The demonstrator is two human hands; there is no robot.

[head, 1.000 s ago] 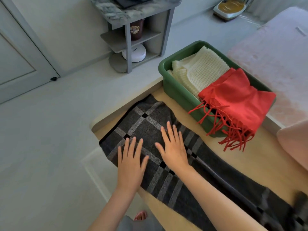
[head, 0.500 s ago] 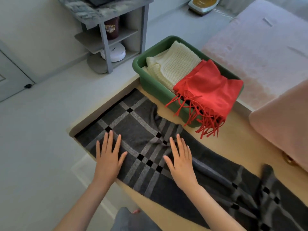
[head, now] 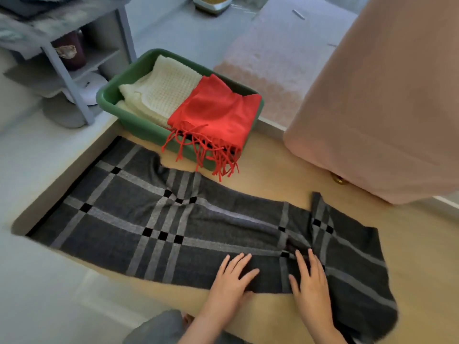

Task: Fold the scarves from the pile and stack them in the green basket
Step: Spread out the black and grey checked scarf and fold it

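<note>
The grey scarf (head: 173, 219) lies spread on the wooden top (head: 285, 170), under both hands and stretching away leftward. Left hand (head: 231, 276) and right hand (head: 310, 281) press flat on its near edge, fingers straight, gripping nothing. Beyond the fingertips sits the basket (head: 106, 103), holding a cream scarf (head: 164, 88) and a red scarf (head: 218, 112). Pink cloth (head: 385, 108) hangs to the right; a shelf (head: 65, 73) stands far left

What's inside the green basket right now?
The green basket holds a folded cream scarf and a folded red scarf overlapping its edge, fringe hanging over the near rim. Anything beneath the two scarves is covered.
</note>
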